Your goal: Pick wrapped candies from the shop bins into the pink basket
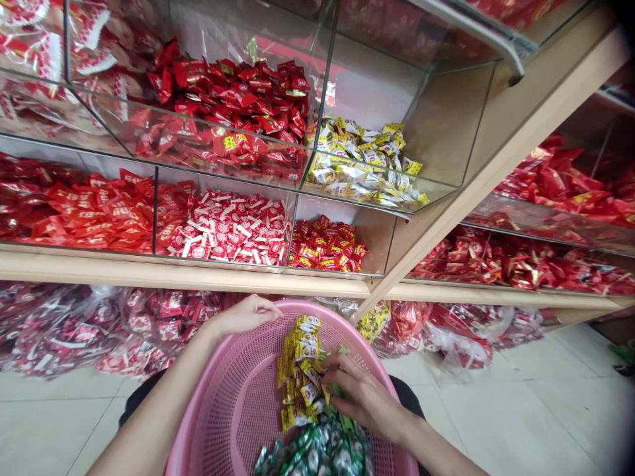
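Observation:
A pink plastic basket (198,403) with perforated walls sits between my knees. My left hand (245,316) lies over its far rim, fingers together and gripping the edge. Inside the basket, yellow-and-white wrapped candies (300,370) form a long pile, with dark green wrapped candies (317,446) heaped at the near side. My right hand (357,390) reaches into the basket at the right of the yellow pile. Its fingers are curled around a few light green wrapped candies (340,390), partly hidden by the hand.
Ahead, wooden shelves (248,281) carry clear-fronted bins of red candies (238,99), yellow-and-white candies (364,162) and small red-and-white packets (235,225). Bagged candies (64,330) crowd the floor beneath the lowest shelf. A slanted wooden post (476,165) stands at right. Pale tiles (540,390) cover the floor.

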A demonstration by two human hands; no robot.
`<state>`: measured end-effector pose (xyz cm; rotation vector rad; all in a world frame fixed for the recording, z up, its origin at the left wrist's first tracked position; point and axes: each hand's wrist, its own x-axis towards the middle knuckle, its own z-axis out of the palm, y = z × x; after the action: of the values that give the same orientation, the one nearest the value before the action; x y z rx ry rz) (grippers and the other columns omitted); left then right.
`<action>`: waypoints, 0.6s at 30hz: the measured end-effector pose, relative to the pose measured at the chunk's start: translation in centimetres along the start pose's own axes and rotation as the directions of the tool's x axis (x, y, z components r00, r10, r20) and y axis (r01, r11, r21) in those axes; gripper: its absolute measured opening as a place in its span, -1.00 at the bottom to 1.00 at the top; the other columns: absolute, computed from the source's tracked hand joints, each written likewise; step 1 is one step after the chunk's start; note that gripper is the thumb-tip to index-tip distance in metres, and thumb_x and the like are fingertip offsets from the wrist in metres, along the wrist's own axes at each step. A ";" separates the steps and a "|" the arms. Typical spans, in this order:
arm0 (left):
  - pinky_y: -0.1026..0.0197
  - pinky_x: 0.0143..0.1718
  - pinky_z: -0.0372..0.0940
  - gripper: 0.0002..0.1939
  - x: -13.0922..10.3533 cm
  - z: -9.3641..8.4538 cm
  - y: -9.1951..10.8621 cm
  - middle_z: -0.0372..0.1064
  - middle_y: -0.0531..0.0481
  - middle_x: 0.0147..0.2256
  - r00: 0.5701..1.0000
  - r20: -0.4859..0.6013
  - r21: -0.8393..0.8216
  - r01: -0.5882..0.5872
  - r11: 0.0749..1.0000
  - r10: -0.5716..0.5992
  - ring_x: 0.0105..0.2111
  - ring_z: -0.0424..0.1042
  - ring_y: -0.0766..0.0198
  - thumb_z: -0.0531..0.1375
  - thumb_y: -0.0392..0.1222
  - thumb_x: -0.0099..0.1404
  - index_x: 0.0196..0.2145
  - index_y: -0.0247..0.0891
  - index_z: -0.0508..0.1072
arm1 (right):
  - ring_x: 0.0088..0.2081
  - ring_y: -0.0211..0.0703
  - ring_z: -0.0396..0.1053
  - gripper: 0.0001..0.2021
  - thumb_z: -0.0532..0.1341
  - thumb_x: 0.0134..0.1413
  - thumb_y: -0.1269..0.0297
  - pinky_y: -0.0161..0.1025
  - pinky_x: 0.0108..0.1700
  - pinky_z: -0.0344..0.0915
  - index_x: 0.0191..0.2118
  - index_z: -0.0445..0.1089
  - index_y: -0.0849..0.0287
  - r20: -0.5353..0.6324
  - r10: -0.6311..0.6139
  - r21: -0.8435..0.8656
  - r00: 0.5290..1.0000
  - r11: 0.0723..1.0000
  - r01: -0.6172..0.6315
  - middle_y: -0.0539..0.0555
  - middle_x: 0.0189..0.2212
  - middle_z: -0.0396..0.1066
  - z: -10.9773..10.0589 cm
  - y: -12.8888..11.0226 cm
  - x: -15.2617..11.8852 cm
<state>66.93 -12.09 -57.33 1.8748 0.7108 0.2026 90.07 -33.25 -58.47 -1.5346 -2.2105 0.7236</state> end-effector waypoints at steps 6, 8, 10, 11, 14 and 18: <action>0.21 -0.09 0.26 -0.64 0.0 0.1 0.4 0.51 -0.10 -0.14 1.000 -0.003 0.008 0.010 1.000 -0.010 -0.14 0.44 0.18 0.16 -0.03 0.19 -0.18 -0.32 0.54 | 0.06 -0.15 0.21 -0.77 0.16 0.08 0.42 -0.21 0.07 0.20 -0.11 0.30 0.09 -0.101 0.027 0.104 0.994 0.994 -0.016 0.09 0.01 0.22 -1.8 -0.1 0.7; 0.21 -0.08 0.26 -0.63 0.0 0.1 0.4 0.50 -0.11 -0.13 1.000 -0.005 0.011 0.007 1.000 -0.007 -0.14 0.44 0.18 0.16 -0.03 0.19 -0.17 -0.33 0.54 | 0.00 -0.14 0.27 -0.78 0.16 0.11 0.38 -0.19 0.03 0.22 -0.10 0.29 0.10 -0.144 0.023 0.070 0.989 0.997 -0.013 0.10 -0.06 0.30 -2.5 0.1 1.5; 0.21 -0.08 0.26 -0.63 0.0 0.1 0.3 0.50 -0.12 -0.13 1.000 -0.005 0.007 0.000 1.000 0.000 -0.13 0.44 0.18 0.15 -0.03 0.20 -0.16 -0.34 0.53 | -0.05 -0.13 0.30 -0.79 0.16 0.13 0.35 -0.16 0.00 0.22 -0.09 0.30 0.11 -0.168 0.016 -0.015 0.986 1.000 -0.018 0.09 -0.13 0.36 -3.0 0.1 2.7; 0.21 -0.09 0.27 -0.63 0.0 0.1 0.2 0.50 -0.13 -0.13 1.000 -0.003 0.007 -0.006 1.000 0.006 -0.14 0.45 0.18 0.15 -0.03 0.20 -0.16 -0.35 0.53 | -0.07 -0.11 0.30 -0.79 0.16 0.13 0.35 -0.14 0.00 0.21 -0.09 0.31 0.11 -0.175 0.009 -0.071 0.984 0.997 -0.022 0.09 -0.15 0.38 -3.1 0.1 3.3; 0.20 -0.12 0.28 -0.62 0.0 0.1 0.1 0.51 -0.13 -0.16 0.999 0.002 0.026 -0.033 0.999 0.033 -0.17 0.46 0.17 0.14 -0.02 0.21 -0.17 -0.35 0.54 | -0.06 -0.07 0.28 -0.78 0.16 0.14 0.33 -0.12 -0.02 0.20 -0.08 0.33 0.10 -0.172 -0.015 -0.233 0.985 0.972 -0.026 0.08 -0.14 0.39 -2.9 -0.4 5.2; 0.20 -0.14 0.28 -0.60 0.0 0.1 -0.1 0.52 -0.11 -0.18 0.999 0.002 0.049 -0.036 0.998 0.036 -0.18 0.45 0.14 0.14 0.01 0.21 -0.18 -0.34 0.54 | -0.08 -0.07 0.28 -0.81 0.12 0.17 0.32 -0.13 -0.03 0.21 -0.10 0.35 0.12 -0.130 -0.047 -0.363 0.990 0.932 -0.003 0.10 -0.16 0.37 -2.2 -1.2 7.2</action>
<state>66.90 -12.12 -57.43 1.9351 0.6871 0.2087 87.87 -26.40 -56.01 -1.6642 -2.3443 0.1967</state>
